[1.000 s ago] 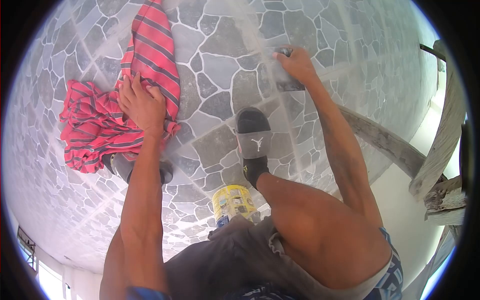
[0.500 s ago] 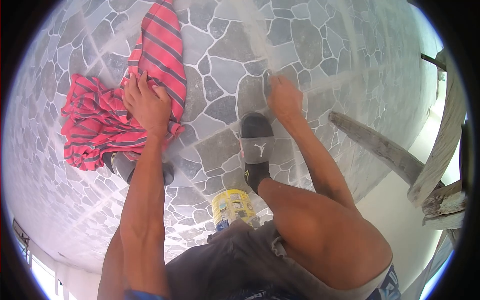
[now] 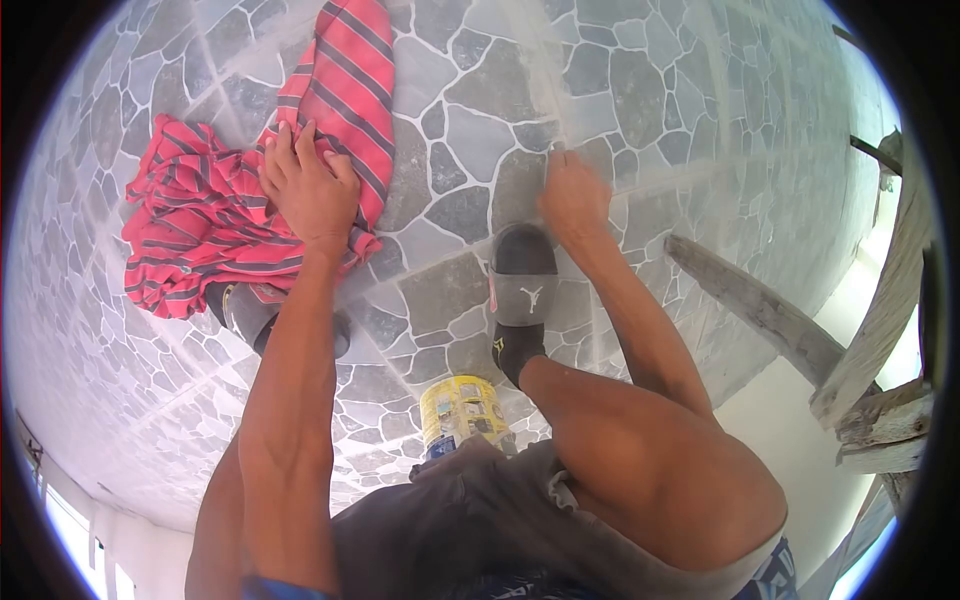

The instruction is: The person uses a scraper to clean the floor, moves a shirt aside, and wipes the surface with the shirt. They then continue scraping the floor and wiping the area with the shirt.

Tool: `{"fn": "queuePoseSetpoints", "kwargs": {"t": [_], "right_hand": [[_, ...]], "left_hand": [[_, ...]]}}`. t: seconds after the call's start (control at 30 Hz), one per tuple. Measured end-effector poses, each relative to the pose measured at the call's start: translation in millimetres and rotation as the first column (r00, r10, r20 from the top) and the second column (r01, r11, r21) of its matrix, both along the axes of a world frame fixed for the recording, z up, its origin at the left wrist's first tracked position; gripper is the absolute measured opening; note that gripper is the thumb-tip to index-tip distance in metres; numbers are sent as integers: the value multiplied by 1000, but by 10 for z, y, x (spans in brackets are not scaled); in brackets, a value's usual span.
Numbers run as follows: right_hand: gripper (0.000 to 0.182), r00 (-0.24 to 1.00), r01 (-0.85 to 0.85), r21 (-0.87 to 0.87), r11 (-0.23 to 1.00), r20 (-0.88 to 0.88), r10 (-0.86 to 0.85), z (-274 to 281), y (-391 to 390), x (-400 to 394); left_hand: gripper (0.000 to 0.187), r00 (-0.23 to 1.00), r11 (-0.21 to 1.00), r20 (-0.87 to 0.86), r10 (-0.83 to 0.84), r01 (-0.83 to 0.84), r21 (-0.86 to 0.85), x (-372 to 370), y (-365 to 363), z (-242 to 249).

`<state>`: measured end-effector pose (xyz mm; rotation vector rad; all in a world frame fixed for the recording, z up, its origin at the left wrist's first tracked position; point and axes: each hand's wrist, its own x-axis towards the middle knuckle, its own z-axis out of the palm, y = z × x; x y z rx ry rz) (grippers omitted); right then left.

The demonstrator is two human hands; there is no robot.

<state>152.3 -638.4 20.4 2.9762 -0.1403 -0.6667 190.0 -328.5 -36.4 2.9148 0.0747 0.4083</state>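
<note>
My left hand (image 3: 312,190) presses down on a red striped cloth (image 3: 215,225) that lies bunched on the stone-pattern tiled floor (image 3: 470,120), fingers bent into the fabric. My right hand (image 3: 572,195) lies on a pale grout line just beyond my right foot, which wears a black and grey slipper (image 3: 525,285). Its fingers are curled, and whatever they grip is hidden under the hand. My right knee (image 3: 640,440) is bent up in front of me.
A yellow tin can (image 3: 460,410) stands on the floor between my legs. My left foot (image 3: 250,315) sits partly under the cloth. Rough wooden planks (image 3: 760,305) lean at the right, by a white wall edge (image 3: 800,430).
My right hand, with a small dark tool in it a second ago, has slid back along the grout line toward my right foot. My left hand stays on the cloth.
</note>
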Motion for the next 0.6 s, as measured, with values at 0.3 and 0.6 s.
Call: {"fn": "queuePoseSetpoints", "kwargs": {"t": [0.3,0.6], "right_hand": [[24,983,-112,52,992,150,104,-98,49,-155],[21,886,-349,177,920,383,262,-92,-171,558]], "left_hand": [[46,999,998,25,-26,27,-49,-5,16,14],[48,1000,1000,-25,-5,4,-19,-2,16,15]]}}
